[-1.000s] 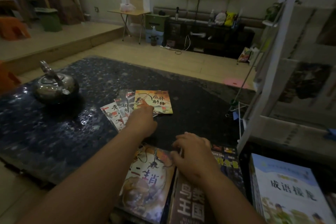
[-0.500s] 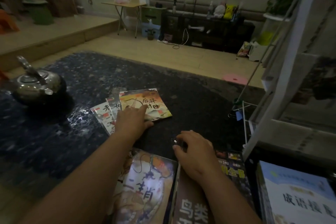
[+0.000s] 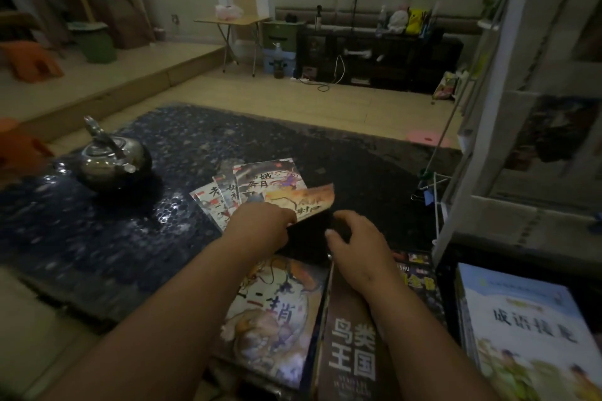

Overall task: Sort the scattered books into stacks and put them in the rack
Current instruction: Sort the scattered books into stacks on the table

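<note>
My left hand (image 3: 260,225) pinches the near left corner of a thin orange book (image 3: 303,202) and holds it tilted just above the dark table (image 3: 97,238). Under and behind it lie three thin books fanned out (image 3: 267,177). My right hand (image 3: 358,238) hovers beside the orange book's near right edge with loosely curled fingers; whether it touches the book I cannot tell. Near me lie a large illustrated book (image 3: 273,319), a brown book (image 3: 351,352) and a dark book (image 3: 417,280). The white rack (image 3: 482,114) stands at the right.
A metal kettle (image 3: 110,159) sits on the table's left part. A light blue book (image 3: 527,329) lies at the lower right below the rack. Beyond the table are wooden floor, a folding table (image 3: 231,23) and a dark cabinet (image 3: 381,58).
My left hand has lifted the orange book off the fanned pile, uncovering the book beneath. My right hand has left the brown book and moved forward toward the lifted book.
</note>
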### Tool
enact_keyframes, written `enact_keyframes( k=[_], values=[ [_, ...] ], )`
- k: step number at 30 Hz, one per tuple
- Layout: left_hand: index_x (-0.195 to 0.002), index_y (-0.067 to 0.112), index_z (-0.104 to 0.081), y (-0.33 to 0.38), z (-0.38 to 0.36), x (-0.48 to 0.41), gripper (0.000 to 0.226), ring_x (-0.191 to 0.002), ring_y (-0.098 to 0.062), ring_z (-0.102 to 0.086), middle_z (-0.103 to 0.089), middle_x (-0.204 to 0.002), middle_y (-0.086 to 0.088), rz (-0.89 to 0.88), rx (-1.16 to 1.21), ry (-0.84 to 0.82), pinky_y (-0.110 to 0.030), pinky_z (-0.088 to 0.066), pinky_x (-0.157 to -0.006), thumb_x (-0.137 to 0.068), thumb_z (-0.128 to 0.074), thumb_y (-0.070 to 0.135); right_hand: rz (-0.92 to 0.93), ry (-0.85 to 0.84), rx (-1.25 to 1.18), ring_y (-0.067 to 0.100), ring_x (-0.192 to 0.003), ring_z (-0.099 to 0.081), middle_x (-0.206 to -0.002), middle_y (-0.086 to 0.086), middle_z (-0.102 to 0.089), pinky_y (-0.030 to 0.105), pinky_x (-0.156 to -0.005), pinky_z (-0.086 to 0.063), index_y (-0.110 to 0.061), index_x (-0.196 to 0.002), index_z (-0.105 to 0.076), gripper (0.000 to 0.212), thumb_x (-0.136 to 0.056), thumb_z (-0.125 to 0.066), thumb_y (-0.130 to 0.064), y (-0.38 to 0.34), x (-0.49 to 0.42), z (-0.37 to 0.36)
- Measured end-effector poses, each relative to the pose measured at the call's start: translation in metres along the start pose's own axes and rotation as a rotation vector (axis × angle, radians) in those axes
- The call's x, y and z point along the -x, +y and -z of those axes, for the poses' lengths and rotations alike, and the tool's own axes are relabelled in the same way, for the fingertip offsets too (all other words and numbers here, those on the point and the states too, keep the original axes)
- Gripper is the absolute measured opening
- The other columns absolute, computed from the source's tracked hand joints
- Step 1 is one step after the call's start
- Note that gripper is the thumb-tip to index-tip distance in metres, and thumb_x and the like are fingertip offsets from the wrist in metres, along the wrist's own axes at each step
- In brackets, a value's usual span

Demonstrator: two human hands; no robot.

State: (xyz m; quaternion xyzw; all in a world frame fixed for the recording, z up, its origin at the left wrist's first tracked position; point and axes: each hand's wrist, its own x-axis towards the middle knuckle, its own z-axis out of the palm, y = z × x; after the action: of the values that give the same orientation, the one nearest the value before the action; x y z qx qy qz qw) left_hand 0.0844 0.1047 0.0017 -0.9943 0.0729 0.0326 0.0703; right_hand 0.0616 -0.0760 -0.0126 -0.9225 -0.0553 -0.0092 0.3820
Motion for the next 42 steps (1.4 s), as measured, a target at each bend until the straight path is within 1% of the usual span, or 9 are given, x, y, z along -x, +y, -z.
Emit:
enact_keyframes(
  k=[6, 11, 16, 20, 23, 26, 28, 31, 42],
  values=[
    [-0.125, 0.044, -0.061, -0.001, 0.018, 0.039, 0.035, -0.105, -0.013, -0.06, -0.064, -0.121, 0.013, -0.159, 0.097, 0.153, -0.035, -0.052, -0.083, -0.092, -0.057, 0.034, -0.447, 0.067, -0.778, 0.023, -0.091, -0.067, -0.108, 0.003, -0.062, 0.043, -0.08, -0.06, -0.028, -0.113, -0.056, 0.016, -0.098, -0.054, -0.029, -0.013, 0.005, 0.006],
    [-0.11, 0.04, -0.07, -0.007, 0.001, 0.055, 0.025, -0.09, -0.004, -0.061, -0.066, -0.104, 0.018, -0.02, 0.609, 0.084, -0.027, -0.053, -0.073, -0.087, -0.064, 0.05, -0.49, 0.063, -0.659, 0.02, -0.083, -0.066, -0.097, 0.001, -0.06, 0.04, -0.073, -0.061, -0.022, -0.111, -0.063, 0.036, -0.088, -0.054, 0.004, -0.008, 0.012, 0.01],
    [-0.12, 0.022, -0.068, -0.03, -0.019, 0.042, 0.026, -0.102, -0.02, -0.062, -0.067, -0.117, -0.002, 0.415, 1.002, 0.228, -0.039, -0.053, -0.092, -0.097, -0.054, 0.023, -0.378, -0.059, -0.595, 0.008, -0.078, -0.062, -0.094, -0.009, -0.056, 0.02, -0.054, -0.052, -0.021, -0.114, -0.062, 0.038, -0.09, -0.053, 0.007, -0.015, 0.026, 0.014],
    [-0.124, 0.014, -0.064, -0.042, -0.031, 0.036, 0.032, -0.095, -0.034, -0.066, -0.067, -0.114, -0.018, 0.548, 1.13, 0.136, -0.036, -0.055, -0.077, -0.093, -0.06, 0.014, -0.339, -0.256, -0.523, 0.015, -0.085, -0.066, -0.106, 0.0, -0.059, 0.024, -0.059, -0.058, -0.023, -0.112, -0.06, 0.036, -0.091, -0.053, 0.005, -0.019, 0.033, 0.008],
    [-0.124, 0.011, -0.064, -0.051, -0.034, 0.037, 0.039, -0.086, -0.033, -0.066, -0.068, -0.103, -0.019, 0.596, 1.083, 0.082, -0.036, -0.058, -0.073, -0.086, -0.064, 0.002, -0.204, -0.281, -0.154, 0.017, -0.099, -0.064, -0.118, -0.002, -0.06, 0.038, -0.083, -0.058, -0.036, -0.119, -0.055, 0.04, -0.088, -0.058, -0.01, -0.016, 0.033, -0.002],
    [-0.116, 0.008, -0.068, -0.057, -0.033, 0.037, 0.033, -0.07, -0.028, -0.061, -0.066, -0.082, -0.015, 0.621, 1.094, 0.016, -0.044, -0.057, -0.074, -0.087, -0.06, -0.005, -0.105, -0.321, 0.154, 0.019, -0.108, -0.06, -0.126, -0.002, -0.058, 0.039, -0.091, -0.052, -0.043, -0.134, -0.042, 0.051, -0.089, -0.058, -0.026, -0.017, 0.035, -0.008],
    [-0.114, 0.006, -0.069, -0.059, -0.033, 0.037, 0.031, -0.075, -0.024, -0.06, -0.068, -0.091, -0.014, 0.606, 1.027, -0.012, -0.038, -0.057, -0.075, -0.088, -0.059, -0.006, -0.026, -0.324, 0.302, 0.021, -0.11, -0.059, -0.125, 0.0, -0.059, 0.039, -0.092, -0.05, -0.042, -0.133, -0.043, 0.044, -0.091, -0.053, -0.035, -0.017, 0.036, -0.01],
    [-0.114, 0.008, -0.071, -0.06, -0.033, 0.037, 0.031, -0.087, -0.02, -0.06, -0.068, -0.113, -0.011, 0.584, 0.906, -0.009, -0.027, -0.049, -0.075, -0.088, -0.059, -0.005, 0.066, -0.296, 0.42, 0.023, -0.113, -0.056, -0.123, 0.0, -0.058, 0.038, -0.094, -0.047, -0.039, -0.136, -0.046, 0.046, -0.09, -0.053, -0.043, -0.018, 0.036, -0.014],
    [-0.109, 0.009, -0.072, -0.057, -0.041, 0.04, 0.025, -0.098, -0.025, -0.063, -0.067, -0.111, -0.01, 0.439, 0.445, -0.217, -0.033, -0.053, -0.083, -0.092, -0.052, 0.008, 0.251, -0.356, 0.591, 0.019, -0.147, -0.018, -0.151, -0.007, -0.038, 0.052, -0.118, -0.004, -0.039, -0.144, -0.037, 0.06, -0.088, -0.053, -0.053, -0.009, 0.035, -0.035]
  ],
)
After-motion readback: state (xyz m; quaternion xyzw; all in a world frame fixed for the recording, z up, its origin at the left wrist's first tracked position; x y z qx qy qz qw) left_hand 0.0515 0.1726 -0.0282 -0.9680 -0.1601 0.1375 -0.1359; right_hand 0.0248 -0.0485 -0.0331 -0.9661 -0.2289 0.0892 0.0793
